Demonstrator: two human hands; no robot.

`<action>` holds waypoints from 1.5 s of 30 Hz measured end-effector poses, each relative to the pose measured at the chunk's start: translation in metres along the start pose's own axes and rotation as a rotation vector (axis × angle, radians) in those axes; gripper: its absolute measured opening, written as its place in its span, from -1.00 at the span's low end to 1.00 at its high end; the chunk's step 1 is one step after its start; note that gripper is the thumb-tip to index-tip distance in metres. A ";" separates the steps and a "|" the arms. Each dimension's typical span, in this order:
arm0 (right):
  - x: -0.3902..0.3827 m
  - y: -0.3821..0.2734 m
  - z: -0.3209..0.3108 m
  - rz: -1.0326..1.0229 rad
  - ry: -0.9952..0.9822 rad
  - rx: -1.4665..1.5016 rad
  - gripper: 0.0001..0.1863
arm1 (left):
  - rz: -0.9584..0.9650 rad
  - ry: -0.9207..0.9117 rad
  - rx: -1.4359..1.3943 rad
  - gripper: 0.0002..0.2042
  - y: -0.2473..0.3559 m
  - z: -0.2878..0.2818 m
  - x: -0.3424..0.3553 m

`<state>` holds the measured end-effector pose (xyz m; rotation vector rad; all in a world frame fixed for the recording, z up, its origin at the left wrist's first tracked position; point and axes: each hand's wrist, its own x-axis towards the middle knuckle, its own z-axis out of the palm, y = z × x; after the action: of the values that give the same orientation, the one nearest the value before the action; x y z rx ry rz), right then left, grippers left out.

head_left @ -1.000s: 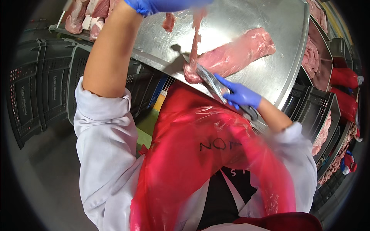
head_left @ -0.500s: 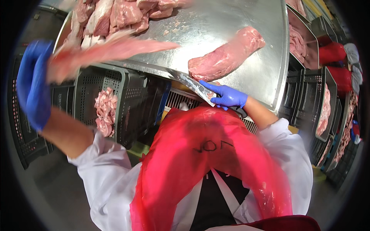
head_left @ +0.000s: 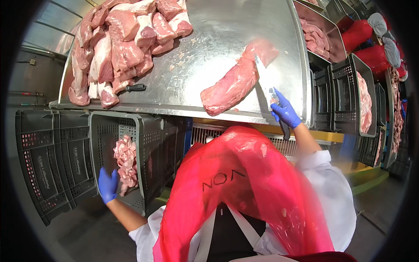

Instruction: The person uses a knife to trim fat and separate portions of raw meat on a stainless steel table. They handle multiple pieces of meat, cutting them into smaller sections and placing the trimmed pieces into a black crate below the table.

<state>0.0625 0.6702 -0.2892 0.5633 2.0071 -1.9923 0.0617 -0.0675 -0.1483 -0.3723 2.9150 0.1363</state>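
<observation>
My right hand, in a blue glove, grips a long knife near the table's front edge. Its blade reaches up to the upper end of a long pink loin lying on the steel table. My gloved left hand is low at the left, fingers apart and holding nothing, inside the grey perforated crate beside a heap of pale trimmings.
A large pile of meat cuts covers the table's left part, with a black handle beside it. More crates and a meat bin line the right. Co-workers in red aprons stand beyond.
My left hand has swung down into the crate and released the strip of trimming. My right hand has raised the knife to the loin's upper end. The view has shifted, showing more pile.
</observation>
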 end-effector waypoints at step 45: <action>-0.009 0.065 -0.171 -0.131 0.627 0.283 -0.46 | 1.001 -0.178 0.229 0.09 0.769 0.173 0.142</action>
<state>0.1143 0.8391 -0.3392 1.2851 2.1266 -2.4176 -0.2391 0.6597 -0.2966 1.0761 2.6021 -0.0271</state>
